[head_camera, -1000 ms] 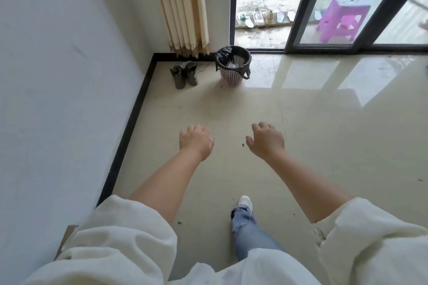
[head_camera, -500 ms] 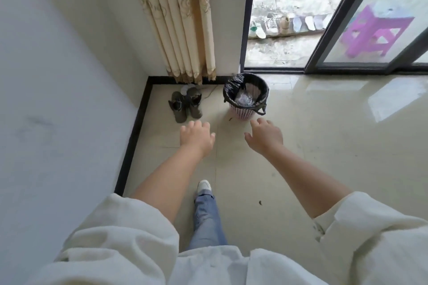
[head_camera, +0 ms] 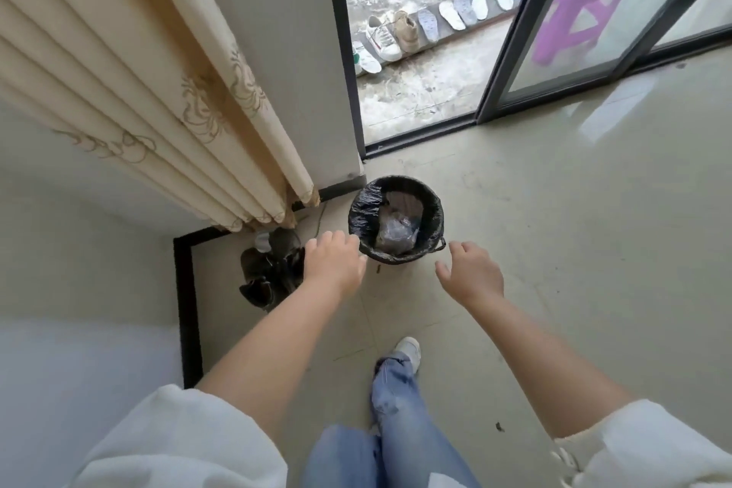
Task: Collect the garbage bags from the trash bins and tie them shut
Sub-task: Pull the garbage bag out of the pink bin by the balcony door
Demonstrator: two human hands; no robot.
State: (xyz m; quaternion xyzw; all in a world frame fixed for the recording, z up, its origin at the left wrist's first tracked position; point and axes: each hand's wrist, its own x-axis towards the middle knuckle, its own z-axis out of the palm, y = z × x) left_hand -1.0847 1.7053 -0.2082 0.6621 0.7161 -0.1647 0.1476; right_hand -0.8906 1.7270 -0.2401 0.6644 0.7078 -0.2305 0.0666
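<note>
Closer now than a moment ago, both hands have come right up to the trash bin (head_camera: 396, 220), which earlier stood well ahead of them. Her left hand (head_camera: 334, 265) and right hand (head_camera: 471, 275) flank its near edge, fingers loose and spread, holding nothing, apparently not yet touching. Between them the black garbage bag (head_camera: 362, 206) is still folded over the rim, with crumpled rubbish inside. Beside the bin lie dark shoes (head_camera: 263, 273) under the curtain (head_camera: 166, 91); the balcony door (head_camera: 527, 48) stands beyond. Gripping the bag's edge looks next.
</note>
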